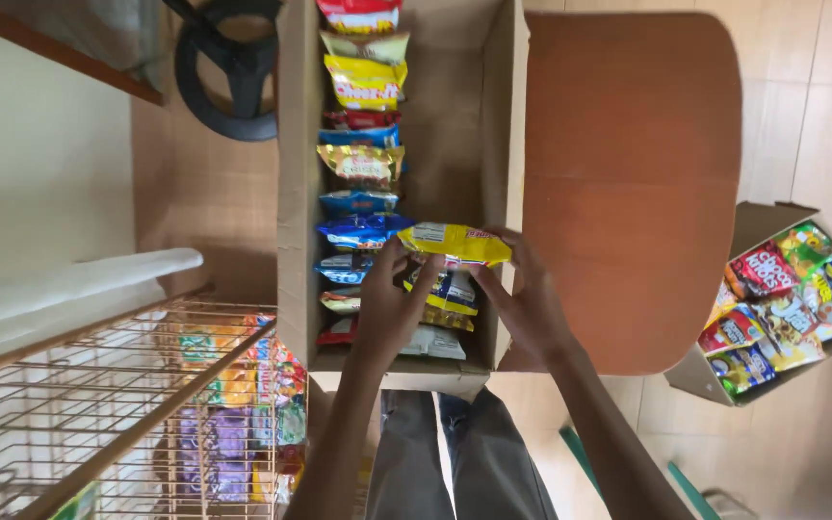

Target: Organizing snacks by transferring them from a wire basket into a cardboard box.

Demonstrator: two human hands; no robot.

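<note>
Wire rack (pixel 137 404), lower left: its shelves hold rows of small packets in yellow, orange, purple and green; the upper tiers that show are bare.
Cardboard box (pixel 293 193), centre: tall, open, resting against the person's lap. One column of snack packets (pixel 362 125) runs down its left side, red, yellow, blue and gold, overlapping like tiles; the right side shows bare cardboard higher up.
Left hand (pixel 384 313): fingers curled round the left end of a yellow packet (pixel 455 243), thumb on top, pinching it.
Right hand (pixel 530 308): fingers closed on the right end of that packet, near the box's right wall.
Yellow packet, position: held flat between both hands, just above a few loose packets (pixel 445 308) lying at the bottom end of the box.
Progress, as judged: the left column looks full; the right side has barely a start, so much room remains.
Second box (pixel 758 226), far right on the tiled floor: open and tilted, crowded with mixed packets (pixel 787 303) in red, green and yellow.
</note>
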